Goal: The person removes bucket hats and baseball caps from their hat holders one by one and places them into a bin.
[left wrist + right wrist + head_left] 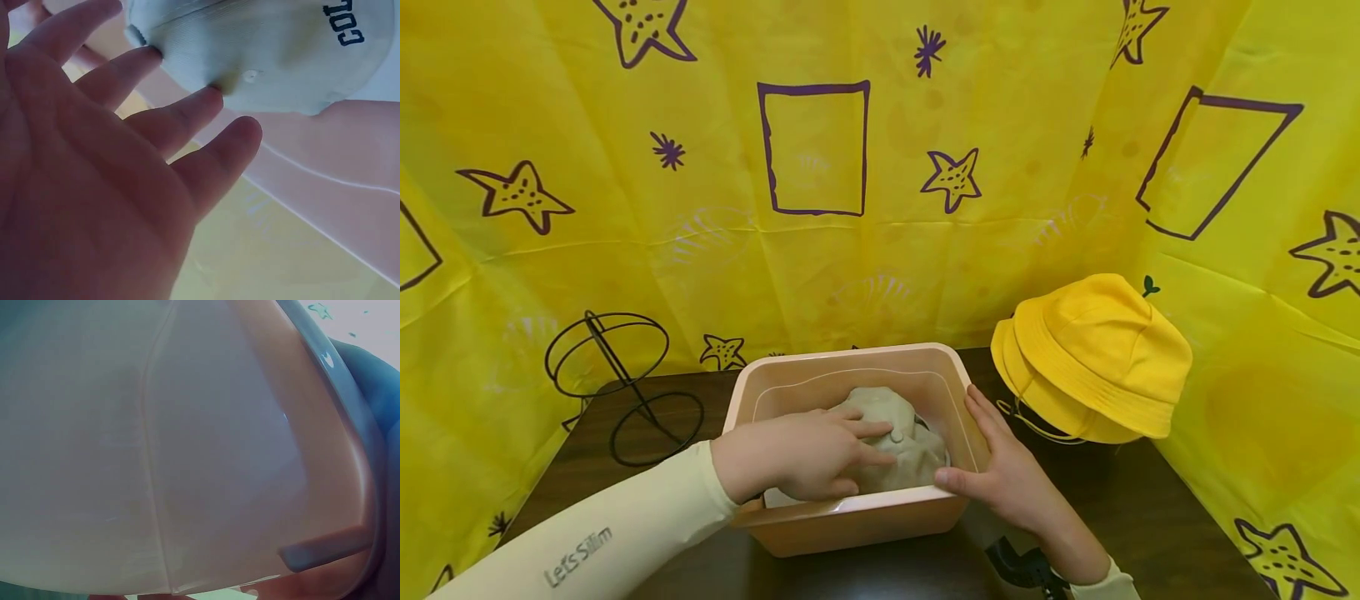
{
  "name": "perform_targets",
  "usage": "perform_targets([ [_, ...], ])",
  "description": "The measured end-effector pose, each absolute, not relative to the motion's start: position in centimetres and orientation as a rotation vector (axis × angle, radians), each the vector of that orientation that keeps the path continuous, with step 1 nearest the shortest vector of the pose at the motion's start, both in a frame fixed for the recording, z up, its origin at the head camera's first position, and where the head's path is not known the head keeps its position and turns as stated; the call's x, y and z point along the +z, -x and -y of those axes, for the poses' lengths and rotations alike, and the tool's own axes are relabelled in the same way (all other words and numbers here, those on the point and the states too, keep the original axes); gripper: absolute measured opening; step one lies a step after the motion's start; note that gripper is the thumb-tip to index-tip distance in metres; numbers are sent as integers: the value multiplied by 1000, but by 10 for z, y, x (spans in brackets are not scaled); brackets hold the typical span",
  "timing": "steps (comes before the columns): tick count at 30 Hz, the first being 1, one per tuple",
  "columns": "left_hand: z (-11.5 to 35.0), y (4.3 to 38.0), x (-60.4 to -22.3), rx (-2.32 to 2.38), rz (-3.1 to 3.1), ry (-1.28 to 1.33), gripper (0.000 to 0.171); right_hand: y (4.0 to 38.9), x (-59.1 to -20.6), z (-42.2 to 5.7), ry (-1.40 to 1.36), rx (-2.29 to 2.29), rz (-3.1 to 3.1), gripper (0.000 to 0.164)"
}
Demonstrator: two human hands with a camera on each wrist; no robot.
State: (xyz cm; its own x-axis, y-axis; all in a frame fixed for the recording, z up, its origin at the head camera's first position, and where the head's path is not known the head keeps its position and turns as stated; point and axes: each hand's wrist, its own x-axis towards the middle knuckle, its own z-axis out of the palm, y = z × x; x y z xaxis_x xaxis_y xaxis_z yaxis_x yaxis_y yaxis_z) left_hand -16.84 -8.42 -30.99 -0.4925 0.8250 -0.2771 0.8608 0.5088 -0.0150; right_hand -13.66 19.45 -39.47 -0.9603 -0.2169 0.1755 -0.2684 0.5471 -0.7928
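A pale beige baseball cap [880, 417] lies in a pink plastic bin [850, 533] on the dark table. Dark letters, "COL", show on the cap [262, 50] in the left wrist view. My left hand [820, 450] reaches over the bin's front rim, its fingers spread and fairly straight, fingertips at the cap's crown. At the bin's right front corner, my right hand [1011, 475] holds the rim, thumb over the front edge and fingers along the right side. The right wrist view is mostly filled by the bin wall [219, 456].
Yellow bucket hats [1097, 358], stacked together, stand right of the bin. A black wire stand [640, 392] with round hoops is at the left. Yellow patterned cloth [820, 275] hangs behind and on both sides of the dark table [1150, 517].
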Motion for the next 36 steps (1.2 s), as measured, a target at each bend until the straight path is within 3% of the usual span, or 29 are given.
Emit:
perform_targets([
  [20,55,201,-344,-308,-2364,-1243,77,137,-395,-194,-402,1387,2730,105],
  [36,37,216,-375,-274,-2338,-1163,74,138,-396,-196,-395,1426,2742,108],
])
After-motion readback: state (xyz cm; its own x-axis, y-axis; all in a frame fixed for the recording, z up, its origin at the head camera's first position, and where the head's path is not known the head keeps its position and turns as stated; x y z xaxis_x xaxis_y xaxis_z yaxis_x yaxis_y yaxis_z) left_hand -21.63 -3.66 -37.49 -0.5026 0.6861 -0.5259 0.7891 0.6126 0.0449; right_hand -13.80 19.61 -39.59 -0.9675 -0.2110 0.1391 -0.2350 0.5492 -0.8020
